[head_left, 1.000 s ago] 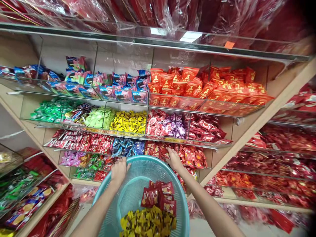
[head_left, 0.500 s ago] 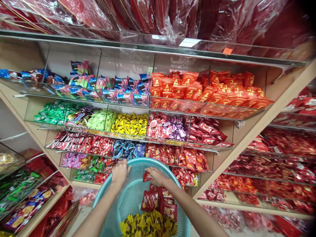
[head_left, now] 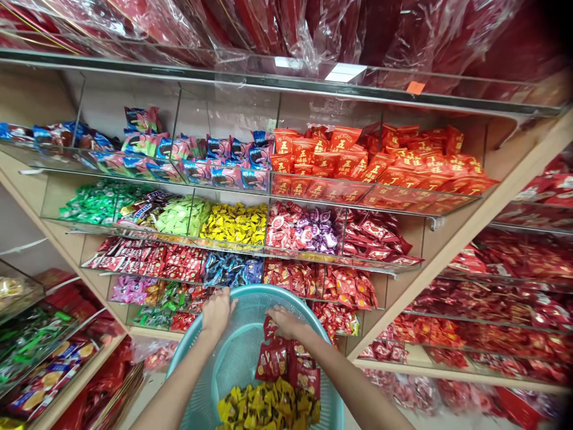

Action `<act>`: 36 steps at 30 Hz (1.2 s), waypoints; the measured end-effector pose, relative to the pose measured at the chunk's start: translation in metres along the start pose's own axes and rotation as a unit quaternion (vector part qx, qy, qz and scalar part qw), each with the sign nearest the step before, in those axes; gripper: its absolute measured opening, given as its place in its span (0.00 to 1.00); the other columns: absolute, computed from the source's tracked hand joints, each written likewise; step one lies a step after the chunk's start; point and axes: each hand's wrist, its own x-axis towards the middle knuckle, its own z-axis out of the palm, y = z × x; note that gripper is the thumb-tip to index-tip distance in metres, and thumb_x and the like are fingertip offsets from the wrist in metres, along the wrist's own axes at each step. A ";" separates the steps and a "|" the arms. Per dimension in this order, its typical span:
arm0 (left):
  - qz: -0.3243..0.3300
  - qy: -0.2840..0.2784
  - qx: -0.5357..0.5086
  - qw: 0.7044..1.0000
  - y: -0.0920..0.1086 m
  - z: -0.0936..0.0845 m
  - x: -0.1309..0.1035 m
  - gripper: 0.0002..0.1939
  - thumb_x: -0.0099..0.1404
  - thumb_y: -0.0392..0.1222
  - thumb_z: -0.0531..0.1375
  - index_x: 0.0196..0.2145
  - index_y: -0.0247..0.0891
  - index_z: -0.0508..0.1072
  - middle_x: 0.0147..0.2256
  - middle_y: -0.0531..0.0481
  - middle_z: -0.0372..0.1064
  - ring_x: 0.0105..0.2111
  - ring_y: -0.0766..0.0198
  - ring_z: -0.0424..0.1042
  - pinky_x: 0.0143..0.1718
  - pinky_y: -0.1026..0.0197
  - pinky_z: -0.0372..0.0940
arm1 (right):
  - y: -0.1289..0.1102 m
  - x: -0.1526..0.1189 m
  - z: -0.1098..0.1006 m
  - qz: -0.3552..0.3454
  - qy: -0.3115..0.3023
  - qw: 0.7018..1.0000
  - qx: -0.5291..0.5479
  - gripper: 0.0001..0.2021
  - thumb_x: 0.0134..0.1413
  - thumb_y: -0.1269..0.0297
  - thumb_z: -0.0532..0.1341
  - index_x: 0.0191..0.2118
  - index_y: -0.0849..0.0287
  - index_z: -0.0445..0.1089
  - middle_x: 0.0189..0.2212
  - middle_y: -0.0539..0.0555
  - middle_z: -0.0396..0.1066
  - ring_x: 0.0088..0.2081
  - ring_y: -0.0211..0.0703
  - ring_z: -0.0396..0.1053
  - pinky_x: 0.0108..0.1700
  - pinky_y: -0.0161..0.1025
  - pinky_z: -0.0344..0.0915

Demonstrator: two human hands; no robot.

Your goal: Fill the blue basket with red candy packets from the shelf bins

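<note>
A round teal plastic basket (head_left: 176, 361) with perforated walls is below me at the lower middle. My left hand (head_left: 216, 313) is closed over its far left rim. My right hand (head_left: 285, 323) is inside the basket near the far right wall, its fingers bent down on a small red candy packet (head_left: 269, 328); the fingertips are partly hidden. Under that hand lie several red packets (head_left: 272, 361) with round pale prints. In front of them, nearer me, is a heap of yellow wrapped candies (head_left: 268, 406).
Ahead stands a wooden shelf unit (head_left: 456, 263) with glass-fronted compartments. Orange-red packets (head_left: 344, 158), yellow candies (head_left: 235, 223) and blue candies (head_left: 233, 270) fill some. Another shelf (head_left: 492, 316) stands right. A stand with biscuit packs (head_left: 58, 376) is left. Plastic-wrapped red goods (head_left: 268, 30) hang over the top.
The red packet under my right hand has dropped slightly and tilted, coming down onto the other red packets. My left hand stays on the rim, and the view has shifted a little.
</note>
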 end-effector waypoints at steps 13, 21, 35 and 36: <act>0.001 -0.003 -0.005 1.000 0.001 -0.005 -0.002 0.16 0.63 0.48 0.44 0.41 0.35 0.62 0.38 0.41 0.66 0.38 0.55 0.67 0.37 0.56 0.61 | -0.001 0.002 0.007 0.004 0.037 0.999 -0.008 0.30 0.36 0.65 0.66 0.51 0.56 0.59 0.47 0.58 0.61 0.49 0.54 0.59 0.48 0.46 0.60; 0.000 -0.002 -0.006 1.000 0.001 -0.004 -0.001 0.16 0.63 0.48 0.44 0.40 0.35 0.62 0.38 0.40 0.66 0.37 0.56 0.68 0.37 0.56 0.60 | -0.011 -0.005 -0.014 -0.010 0.062 0.998 -0.027 0.20 0.46 0.53 0.59 0.44 0.59 0.65 0.44 0.60 0.64 0.45 0.53 0.63 0.44 0.44 0.61; -0.001 0.008 0.001 1.000 0.000 0.001 -0.001 0.16 0.63 0.49 0.44 0.40 0.35 0.62 0.37 0.40 0.66 0.37 0.56 0.67 0.36 0.57 0.60 | 0.028 0.052 -0.077 0.153 0.236 0.952 -0.119 0.39 0.43 0.56 0.61 0.59 0.53 0.42 0.58 0.62 0.44 0.58 0.58 0.39 0.54 0.62 0.37; 0.001 0.012 0.000 1.000 -0.001 0.002 0.000 0.16 0.63 0.49 0.44 0.40 0.36 0.62 0.37 0.41 0.66 0.37 0.56 0.67 0.36 0.57 0.60 | 0.031 0.058 -0.077 0.165 0.217 0.954 -0.123 0.41 0.41 0.54 0.62 0.60 0.52 0.42 0.59 0.62 0.42 0.59 0.58 0.37 0.54 0.64 0.34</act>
